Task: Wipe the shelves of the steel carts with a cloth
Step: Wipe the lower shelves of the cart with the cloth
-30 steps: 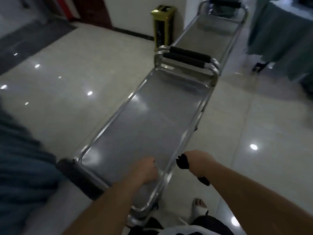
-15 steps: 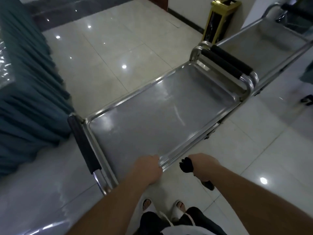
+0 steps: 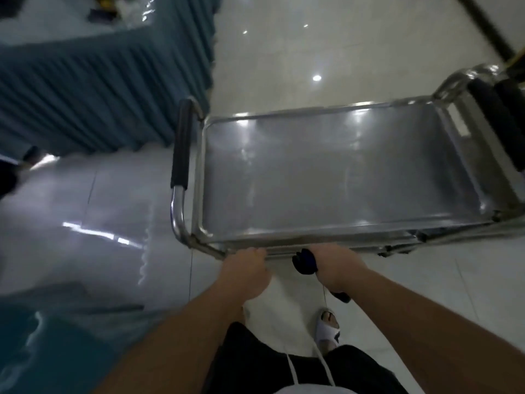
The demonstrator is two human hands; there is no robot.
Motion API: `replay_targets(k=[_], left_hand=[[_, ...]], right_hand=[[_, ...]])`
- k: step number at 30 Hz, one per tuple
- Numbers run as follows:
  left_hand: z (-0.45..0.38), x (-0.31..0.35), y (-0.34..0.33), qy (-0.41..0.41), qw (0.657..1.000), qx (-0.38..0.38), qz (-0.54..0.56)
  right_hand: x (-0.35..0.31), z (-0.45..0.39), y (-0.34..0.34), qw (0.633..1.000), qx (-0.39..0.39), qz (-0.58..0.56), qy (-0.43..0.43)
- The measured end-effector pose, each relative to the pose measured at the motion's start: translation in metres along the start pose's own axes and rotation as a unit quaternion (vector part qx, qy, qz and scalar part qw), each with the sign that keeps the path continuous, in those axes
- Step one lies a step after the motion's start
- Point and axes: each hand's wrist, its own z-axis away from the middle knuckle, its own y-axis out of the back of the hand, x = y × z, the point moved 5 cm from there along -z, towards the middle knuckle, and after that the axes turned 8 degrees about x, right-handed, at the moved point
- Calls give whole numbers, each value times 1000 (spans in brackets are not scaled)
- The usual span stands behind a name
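Note:
A steel cart (image 3: 341,177) stands crosswise in front of me, its bare top shelf shining, with a black-padded handle (image 3: 181,146) at its left end. My left hand (image 3: 247,270) is curled over the near rim of the shelf. Just to the right, my right hand (image 3: 336,265) is closed around a dark cloth (image 3: 305,261), pressed close to the same rim. A second cart's padded handles (image 3: 500,109) butt against the right end.
A table with a pleated teal skirt (image 3: 93,86) stands at the left, close to the cart's handle. A glossy tiled floor (image 3: 284,46) lies beyond the cart. My sandalled foot (image 3: 328,328) is below my hands.
The view has swung left and down, so the cart now lies crosswise instead of running away from me. Both hands stay at the near rim, the right still holding the cloth.

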Motion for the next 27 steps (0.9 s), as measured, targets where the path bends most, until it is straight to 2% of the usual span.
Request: replay_targets(k=[5, 10, 20, 27], left_hand=[[51, 5, -48, 91, 995, -23, 41], [76, -23, -72, 150, 988, -17, 40], [60, -113, -128, 163, 986, -8, 23], [14, -155, -186, 191, 981, 29, 12]], right_hand=[[8, 17, -21, 998, -12, 34, 50], [-8, 11, -47, 995, -22, 52, 82], [-68, -45, -104, 995, 34, -7, 95], [-76, -115, -163, 991, 65, -16, 115]])
